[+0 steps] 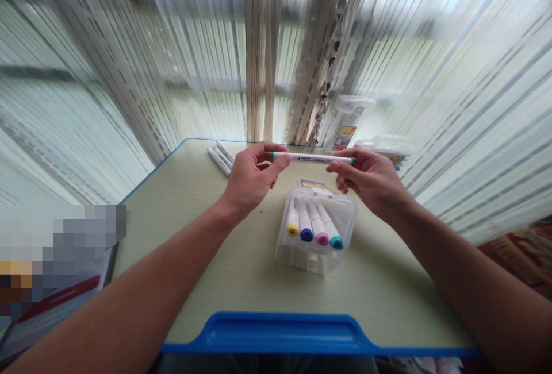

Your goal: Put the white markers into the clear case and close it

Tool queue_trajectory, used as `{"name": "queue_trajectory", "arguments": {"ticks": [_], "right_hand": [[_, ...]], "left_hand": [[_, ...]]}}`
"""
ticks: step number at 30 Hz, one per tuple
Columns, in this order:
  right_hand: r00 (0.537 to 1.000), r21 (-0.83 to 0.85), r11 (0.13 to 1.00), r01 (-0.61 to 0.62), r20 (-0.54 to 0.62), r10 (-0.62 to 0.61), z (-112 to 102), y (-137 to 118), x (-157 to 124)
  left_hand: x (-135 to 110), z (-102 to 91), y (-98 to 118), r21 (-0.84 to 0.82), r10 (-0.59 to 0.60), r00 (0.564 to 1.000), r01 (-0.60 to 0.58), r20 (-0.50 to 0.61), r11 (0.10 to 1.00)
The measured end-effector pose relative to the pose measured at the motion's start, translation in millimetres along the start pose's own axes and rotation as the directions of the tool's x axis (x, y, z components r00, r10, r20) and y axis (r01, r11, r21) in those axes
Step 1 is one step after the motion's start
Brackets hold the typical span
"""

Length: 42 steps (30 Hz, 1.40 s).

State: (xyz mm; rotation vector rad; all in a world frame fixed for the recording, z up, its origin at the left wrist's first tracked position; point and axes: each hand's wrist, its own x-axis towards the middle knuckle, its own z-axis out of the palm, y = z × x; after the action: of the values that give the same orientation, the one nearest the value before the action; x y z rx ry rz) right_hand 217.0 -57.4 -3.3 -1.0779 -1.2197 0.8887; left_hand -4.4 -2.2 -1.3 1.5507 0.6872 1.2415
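A white marker with green bands near both ends is held level above the table. My left hand pinches its left end between thumb and fingers. At the other end, the thumb and fingers of my right hand are closed on it. Below and between the hands stands a clear plastic case, its mouth toward me. Inside it lie several white markers with yellow, dark blue, pink and teal ends.
More white markers lie on the table behind my left hand. A tall clear container and another clear box stand at the back right. Striped curtains hang behind. A blue tray edge runs along the front.
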Motion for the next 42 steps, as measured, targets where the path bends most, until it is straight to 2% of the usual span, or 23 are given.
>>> {"name": "queue_trajectory", "arguments": {"ticks": [5, 9, 15, 25, 29, 32, 35, 39, 42], "right_hand": [[1.000, -0.189, 0.982, -0.007, 0.022, 0.011, 2, 0, -2], [0.997, -0.239, 0.971, -0.009, 0.068, 0.026, 2, 2, -1], [0.998, -0.302, 0.953, -0.029, 0.045, 0.045, 5, -1, -2], [0.997, -0.309, 0.951, 0.002, 0.071, 0.021, 3, 2, -1], [0.997, -0.291, 0.956, 0.035, 0.070, -0.015, 3, 2, -1], [0.999, -0.262, 0.964, 0.045, 0.036, -0.037, 4, -1, -2], [0.998, -0.193, 0.979, 0.069, 0.012, -0.068, 4, -4, -3], [0.992, -0.033, 0.992, 0.121, 0.027, -0.120, 5, -7, -6], [0.982, 0.013, 0.983, 0.181, 0.045, -0.181, 8, -10, -9]], "left_hand": [[-3, -0.1, 5, -0.080, 0.048, 0.999, -0.046, 0.023, 0.996], [-6, 1.8, 8, -0.133, 0.056, 0.994, -0.043, 0.095, 0.990], [-8, 4.3, 11, -0.167, 0.073, 0.983, -0.045, 0.167, 0.985], [-10, 5.6, 13, -0.157, 0.061, 0.986, -0.036, 0.158, 0.987], [-5, 3.4, 10, -0.151, 0.053, 0.994, -0.039, 0.093, 0.988], [0, 0.3, 4, -0.145, 0.001, 1.000, -0.002, -0.003, 0.989], [4, -2.3, -2, -0.135, -0.126, 0.991, 0.118, -0.054, 0.984], [4, -2.8, -9, -0.122, -0.307, 0.952, 0.303, -0.016, 0.945], [3, -1.2, -13, -0.123, -0.370, 0.928, 0.371, 0.039, 0.920]]}}
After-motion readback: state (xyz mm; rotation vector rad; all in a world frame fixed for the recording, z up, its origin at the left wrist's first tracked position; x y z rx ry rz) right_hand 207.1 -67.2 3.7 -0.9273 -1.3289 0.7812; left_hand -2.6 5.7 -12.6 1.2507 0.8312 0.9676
